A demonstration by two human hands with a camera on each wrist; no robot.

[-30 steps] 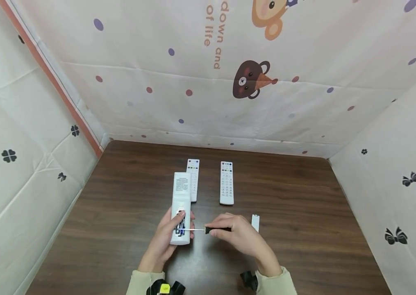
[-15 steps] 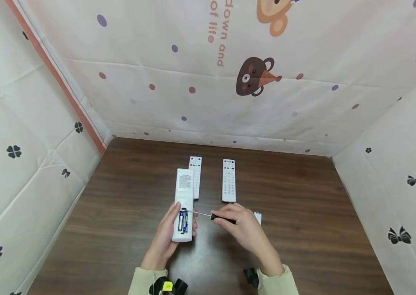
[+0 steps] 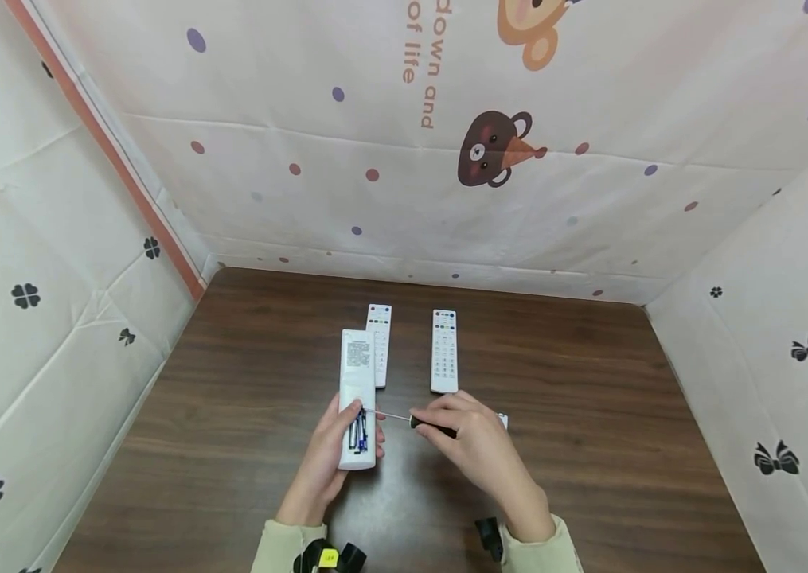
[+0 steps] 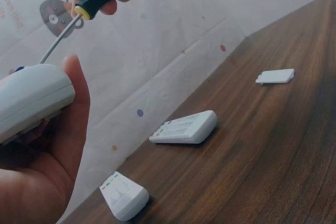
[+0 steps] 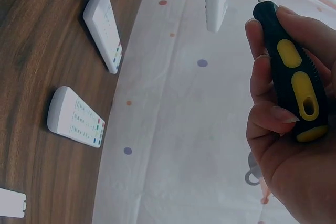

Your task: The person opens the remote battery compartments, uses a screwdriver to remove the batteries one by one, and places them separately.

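My left hand [image 3: 326,454] grips a white remote control [image 3: 357,374], back side up and lifted off the table. Its battery compartment is uncovered, showing blue-and-silver batteries [image 3: 358,434] inside. The left thumb lies by the upper end of that compartment. My right hand [image 3: 475,438] holds a screwdriver [image 5: 289,66] by its dark green and yellow handle. The thin metal shaft [image 4: 59,40] points left, with its tip at the compartment's upper end near the thumb. In the left wrist view the remote's body hides the tip.
Two more white remotes lie buttons up on the brown table [image 3: 554,358]: one [image 3: 380,346] partly behind the held remote, another [image 3: 444,350] to its right. A white battery cover [image 4: 275,76] lies further right, mostly hidden by my right hand in the head view. Printed cloth walls surround the table.
The screwdriver tip has moved from the batteries' lower part up to the compartment's upper end. My left thumb shifted off the batteries, then back toward the compartment's top.
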